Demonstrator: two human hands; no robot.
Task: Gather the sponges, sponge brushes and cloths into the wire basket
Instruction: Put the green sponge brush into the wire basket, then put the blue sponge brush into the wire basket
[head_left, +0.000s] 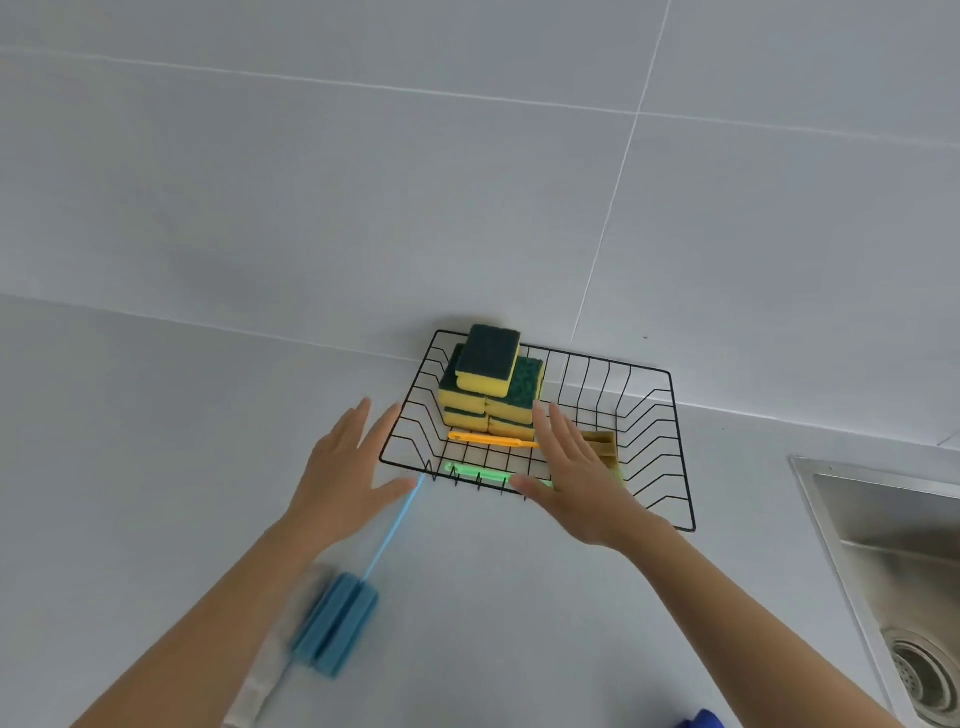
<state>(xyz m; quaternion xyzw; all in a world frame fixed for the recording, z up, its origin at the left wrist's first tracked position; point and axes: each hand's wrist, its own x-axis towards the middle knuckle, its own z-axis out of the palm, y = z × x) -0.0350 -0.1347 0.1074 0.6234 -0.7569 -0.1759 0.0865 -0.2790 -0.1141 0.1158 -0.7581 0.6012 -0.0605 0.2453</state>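
Left fingers (371, 423) spread wide and flat, holding nothing, tips just beside the left front corner of the wire basket (680, 457). Left hand (343, 475) open, palm down, over the thin blue stick of the blue sponge brush (337, 631). Right fingers (558, 431) spread wide too, holding nothing, reaching over the front edge of the basket. Right hand (576, 478) open and flat, covering part of the basket floor and the right end of a green brush handle (480, 474).

Inside the basket: a pile of yellow and green sponges (488, 384) at the back left, one on top and more under it. Just in front of the pile, an orange brush handle (491, 440) lying flat. Nearer the front wires, the green handle, also lying flat. Beside the right hand, a brownish cloth or pad (605, 449), partly hidden, hard to tell which.

Outside the basket: the blue sponge brush on the white bench (519, 597), its foam head near the left arm, blurry, its stick pointing up to the basket's front corner. Under the left arm, a pale cloth-like strip (260, 691), blurry. At the bottom edge, a small blue thing (701, 719), mostly cut off.

Far right: a steel sink (893, 545) with a drain. Behind all: a grey tiled wall (363, 182), basket pushed close to it.
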